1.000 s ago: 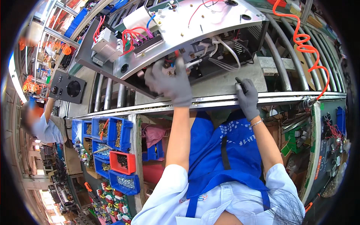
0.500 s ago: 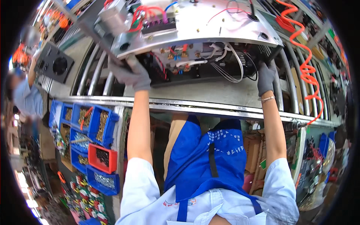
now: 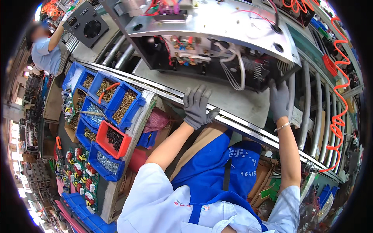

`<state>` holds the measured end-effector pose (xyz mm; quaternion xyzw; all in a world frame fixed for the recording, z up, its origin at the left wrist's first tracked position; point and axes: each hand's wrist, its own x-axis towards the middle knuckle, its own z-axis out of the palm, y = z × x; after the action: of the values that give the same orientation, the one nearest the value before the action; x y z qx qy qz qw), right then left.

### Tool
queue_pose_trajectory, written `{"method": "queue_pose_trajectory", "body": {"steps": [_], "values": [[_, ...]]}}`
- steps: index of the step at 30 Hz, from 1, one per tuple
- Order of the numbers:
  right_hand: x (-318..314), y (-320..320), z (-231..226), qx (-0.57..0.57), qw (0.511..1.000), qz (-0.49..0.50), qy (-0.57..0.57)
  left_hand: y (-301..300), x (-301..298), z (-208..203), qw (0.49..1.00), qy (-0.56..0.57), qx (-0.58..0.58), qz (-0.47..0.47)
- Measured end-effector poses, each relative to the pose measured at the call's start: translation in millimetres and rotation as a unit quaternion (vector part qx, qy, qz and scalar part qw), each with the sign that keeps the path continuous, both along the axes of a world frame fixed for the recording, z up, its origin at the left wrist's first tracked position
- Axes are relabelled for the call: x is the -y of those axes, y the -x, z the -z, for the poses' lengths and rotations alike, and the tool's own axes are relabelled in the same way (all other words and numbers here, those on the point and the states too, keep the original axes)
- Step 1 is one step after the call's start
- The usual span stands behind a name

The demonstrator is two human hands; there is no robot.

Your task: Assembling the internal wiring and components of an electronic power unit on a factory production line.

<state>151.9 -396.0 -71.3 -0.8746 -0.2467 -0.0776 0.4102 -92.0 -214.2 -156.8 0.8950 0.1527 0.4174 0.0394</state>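
An open metal equipment chassis [image 3: 229, 29] stands on a grey board [image 3: 248, 105] on the roller conveyor. White cables [image 3: 237, 68], red wires and circuit parts show inside its open front. My left hand [image 3: 199, 106], in a grey glove, lies with fingers spread on the conveyor's metal front rail [image 3: 237, 119], apart from the chassis. My right hand [image 3: 279, 99], also gloved, grips the chassis at its lower right corner; its fingertips are partly hidden there.
Blue bins [image 3: 125, 105] of brass and silver screws and a red bin [image 3: 112, 139] of black ones stand at left, near circuit boards [image 3: 83, 174]. An orange coiled hose [image 3: 340, 97] hangs at right. Another person [image 3: 46, 50] handles a black panel [image 3: 87, 25] at far left.
My left hand has let go of the chassis's left side and come down to the front rail. My right hand stays at the right corner. The view has turned and shifted left.
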Motion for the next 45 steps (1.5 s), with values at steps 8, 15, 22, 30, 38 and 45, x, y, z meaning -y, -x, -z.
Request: {"method": "queue_pose_trajectory", "body": {"steps": [8,15,22,30,38,45], "values": [[-101,39,-20,0.039,0.986,-0.161,0.019,-4,9,-7,0.989,0.068,-0.13,-0.011],[-28,-50,7,0.051,0.992,-0.048,0.106,-12,16,0,0.992,-0.009,-0.117,-0.05],[179,-128,-33,0.127,0.943,0.28,0.126,-19,15,-10,0.998,-0.053,-0.041,0.008],[236,42,11,0.147,0.967,0.081,0.194,-19,11,-11,0.997,-0.07,-0.005,-0.018],[203,51,52,0.131,0.972,0.151,0.128,-41,67,-39,0.996,0.025,0.051,0.073],[189,58,57,0.142,0.96,0.17,0.169,-52,85,-30,0.997,0.052,-0.027,0.053]]}}
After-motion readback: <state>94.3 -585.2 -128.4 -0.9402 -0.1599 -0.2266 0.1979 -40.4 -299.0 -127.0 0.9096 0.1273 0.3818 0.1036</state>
